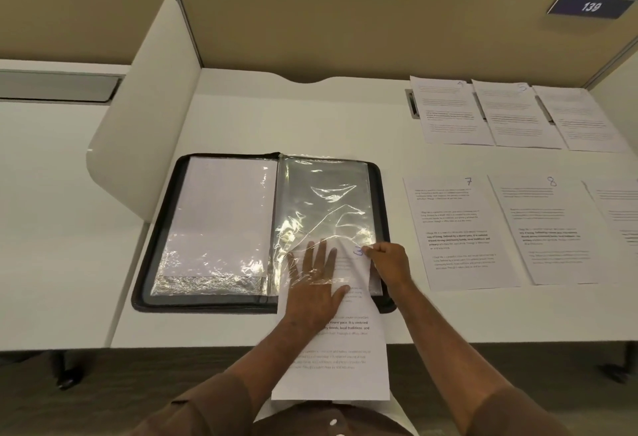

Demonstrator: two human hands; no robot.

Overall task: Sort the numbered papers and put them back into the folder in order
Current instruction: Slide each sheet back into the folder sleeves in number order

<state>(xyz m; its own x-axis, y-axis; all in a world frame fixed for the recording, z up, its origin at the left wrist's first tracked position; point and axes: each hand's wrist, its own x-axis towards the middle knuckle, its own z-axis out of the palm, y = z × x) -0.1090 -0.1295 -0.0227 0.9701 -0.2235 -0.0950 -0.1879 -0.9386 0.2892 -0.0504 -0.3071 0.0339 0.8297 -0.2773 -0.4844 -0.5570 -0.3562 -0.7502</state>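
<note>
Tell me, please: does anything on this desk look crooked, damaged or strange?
Little stands out. The plastic sleeve on the folder's right side is wrinkled, and paper 3 enters it tilted, most of it hanging over the desk edge. The left hand presses it; the right hand pinches its corner.

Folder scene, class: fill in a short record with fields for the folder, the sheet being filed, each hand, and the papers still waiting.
folder: open flat on the desk
sheet: numbered 3, top end entering the right-hand plastic sleeve
left hand: flat on the sheet, fingers partly under the plastic
right hand: pinches the sleeve's edge by the sheet's top corner
waiting papers: two rows on the right; 7 and 8 readable
</note>
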